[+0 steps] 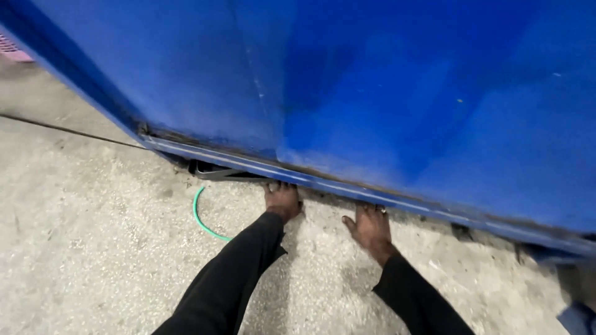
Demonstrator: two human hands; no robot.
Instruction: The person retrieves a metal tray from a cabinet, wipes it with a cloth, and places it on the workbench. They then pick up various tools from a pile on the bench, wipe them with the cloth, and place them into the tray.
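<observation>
**Both hands at the foot of the blue panel**

Seen from my head cam: I'm bent low over a speckled concrete floor (93,248), arms in black sleeves stretched fwd to the bottom edge of a big blue metal panel (403,93). My left hand (282,200) lies palm down on the floor, fingertips tucked right at the gap under the panel's pale lower rail (323,185); fingers look flat and spread a little, holding nothing I can see, though the tips are partly lost in shadow, so whether they hook the rail I can't tell. My right hand (371,228) is beside it, apart from the left, also palm down w/ fingers extended toward the rail, a ring on one finger; nothing gripped there either.

Just left of my left hand a dark metal bracket (217,172) pokes out from under the panel, and a thin green hose (202,218) curves across the floor near my left sleeve. A pink item (11,48) sits at top-left, too cropped to ID.

My read: this is the reach-and-feel stage at the panel's underside, hands placed but no grip yet. Any next move would prob. call for getting fingertips fully under the rail, evenly on both sides, w/ care for pinching between rail and floor.
</observation>
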